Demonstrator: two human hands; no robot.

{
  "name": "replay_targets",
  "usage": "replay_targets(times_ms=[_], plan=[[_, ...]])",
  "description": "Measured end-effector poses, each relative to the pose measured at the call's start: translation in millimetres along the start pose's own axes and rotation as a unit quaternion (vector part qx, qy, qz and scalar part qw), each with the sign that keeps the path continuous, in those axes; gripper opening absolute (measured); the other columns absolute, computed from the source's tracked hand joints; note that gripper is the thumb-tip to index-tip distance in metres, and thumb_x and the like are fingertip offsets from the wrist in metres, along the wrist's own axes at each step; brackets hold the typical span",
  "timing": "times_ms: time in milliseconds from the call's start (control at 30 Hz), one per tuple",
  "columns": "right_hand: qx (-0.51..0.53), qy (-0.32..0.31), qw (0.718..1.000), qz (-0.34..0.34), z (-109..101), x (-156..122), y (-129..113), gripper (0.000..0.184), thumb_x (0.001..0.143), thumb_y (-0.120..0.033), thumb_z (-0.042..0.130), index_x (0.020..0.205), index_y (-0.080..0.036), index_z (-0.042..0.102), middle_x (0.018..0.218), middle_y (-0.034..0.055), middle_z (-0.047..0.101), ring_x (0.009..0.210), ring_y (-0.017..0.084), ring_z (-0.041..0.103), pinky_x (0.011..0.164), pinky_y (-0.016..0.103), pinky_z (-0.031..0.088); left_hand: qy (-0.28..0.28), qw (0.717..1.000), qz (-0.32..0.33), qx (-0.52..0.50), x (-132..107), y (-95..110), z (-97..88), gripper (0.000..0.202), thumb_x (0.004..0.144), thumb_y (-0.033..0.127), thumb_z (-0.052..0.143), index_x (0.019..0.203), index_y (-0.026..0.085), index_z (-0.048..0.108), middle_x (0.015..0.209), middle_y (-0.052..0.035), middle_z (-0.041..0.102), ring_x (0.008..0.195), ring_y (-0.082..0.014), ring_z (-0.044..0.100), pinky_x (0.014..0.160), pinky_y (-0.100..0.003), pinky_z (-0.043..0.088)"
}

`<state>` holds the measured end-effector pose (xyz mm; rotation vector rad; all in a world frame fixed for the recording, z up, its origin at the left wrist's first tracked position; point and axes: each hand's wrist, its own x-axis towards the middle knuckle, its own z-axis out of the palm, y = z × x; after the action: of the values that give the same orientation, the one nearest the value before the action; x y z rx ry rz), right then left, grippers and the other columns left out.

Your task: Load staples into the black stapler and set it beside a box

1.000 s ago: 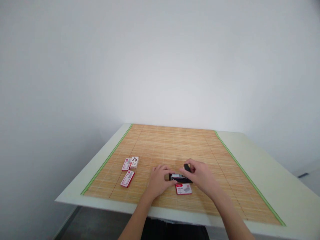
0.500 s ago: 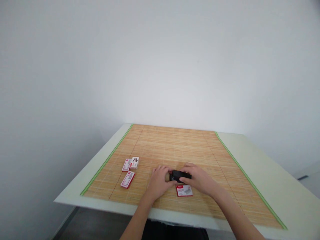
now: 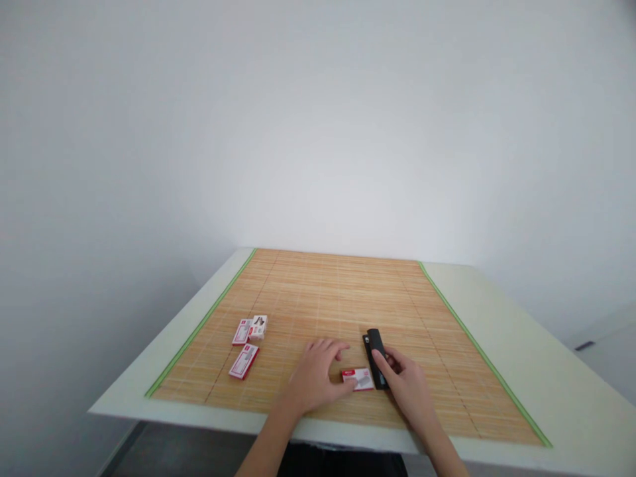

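A black stapler (image 3: 376, 354) lies on the bamboo mat, its long side pointing away from me. My right hand (image 3: 406, 379) grips it from the right, thumb across its top and fingers along its far side. Just left of the stapler is a red-and-white staple box (image 3: 364, 379), lying flat. My left hand (image 3: 320, 375) is open beside that box, fingers curved and apart from the thumb. Its thumb tip overlaps the box's left end; whether it touches the box I cannot tell.
Further left on the bamboo mat (image 3: 328, 285) lie two red-and-white flat boxes, one nearer (image 3: 243, 362) and one farther (image 3: 241, 332). A small white box (image 3: 258, 327) adjoins the farther one. The white table (image 3: 501, 318) borders the mat, with a wall behind.
The stapler has turned from crosswise to pointing away from me and shifted right of the staple box. My left hand has let go of it and its thumb is over the box.
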<state>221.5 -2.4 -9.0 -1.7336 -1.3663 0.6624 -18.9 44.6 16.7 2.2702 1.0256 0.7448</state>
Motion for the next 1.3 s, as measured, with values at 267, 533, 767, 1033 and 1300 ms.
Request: replay_targets(times_ms=[267, 533, 767, 1033, 1300], plan=[[0.004, 0.003, 1.000, -0.004, -1.3, -0.5, -2.0, 0.057, 0.091, -0.070, 0.059, 0.104, -0.018, 0.079, 0.063, -0.0010, 0.059, 0.059, 0.017, 0.054, 0.057, 0.028, 0.037, -0.057, 0.994, 0.025, 0.088, -4.1, 24.1, 16.2, 0.055, 0.071, 0.025, 0.073, 0.123, 0.033, 0.062, 0.110, -0.0031, 0.064, 0.108, -0.0276, 0.057, 0.097, -0.040, 0.042], [-0.044, 0.003, 0.999, -0.019, -1.6, -4.9, -9.6, 0.056, 0.094, -0.070, 0.054, 0.099, -0.021, 0.081, 0.059, 0.0001, 0.061, 0.057, 0.018, 0.057, 0.056, 0.029, 0.035, -0.058, 0.991, -0.118, 0.033, -20.8, 3.5, -23.6, 0.072, 0.059, 0.049, 0.090, 0.122, 0.031, 0.060, 0.109, -0.0023, 0.069, 0.098, -0.0290, 0.064, 0.079, -0.036, 0.046], [-0.055, -0.021, 0.998, -0.031, -2.2, -4.6, -12.9, 0.057, 0.096, -0.069, 0.051, 0.103, -0.021, 0.081, 0.067, 0.0023, 0.068, 0.061, 0.020, 0.061, 0.059, 0.029, 0.038, -0.034, 0.989, -0.141, 0.039, -18.5, -1.1, -18.7, 0.059, 0.065, 0.052, 0.087, 0.115, 0.030, 0.065, 0.100, -0.0013, 0.071, 0.091, -0.0262, 0.065, 0.073, -0.033, 0.042], [0.022, -0.073, 0.996, -0.036, 21.2, -14.9, -28.6, 0.057, 0.099, -0.066, 0.048, 0.099, -0.017, 0.079, 0.063, 0.0012, 0.065, 0.057, 0.018, 0.057, 0.055, 0.027, 0.038, 0.001, 0.997, -0.066, 0.029, -13.0, 0.3, -0.5, 0.066, 0.065, 0.047, 0.091, 0.123, 0.031, 0.065, 0.117, -0.0040, 0.068, 0.107, -0.0298, 0.062, 0.092, -0.040, 0.045], [0.045, -0.072, 0.996, -0.021, 25.7, -14.7, -30.0, 0.060, 0.096, -0.068, 0.050, 0.103, -0.016, 0.079, 0.060, 0.0017, 0.065, 0.052, 0.017, 0.056, 0.051, 0.027, 0.039, 0.017, 0.998, -0.055, 0.035, -14.0, 4.0, 0.5, 0.056, 0.068, 0.037, 0.085, 0.120, 0.031, 0.064, 0.113, -0.0044, 0.068, 0.105, -0.0302, 0.062, 0.092, -0.042, 0.045]])
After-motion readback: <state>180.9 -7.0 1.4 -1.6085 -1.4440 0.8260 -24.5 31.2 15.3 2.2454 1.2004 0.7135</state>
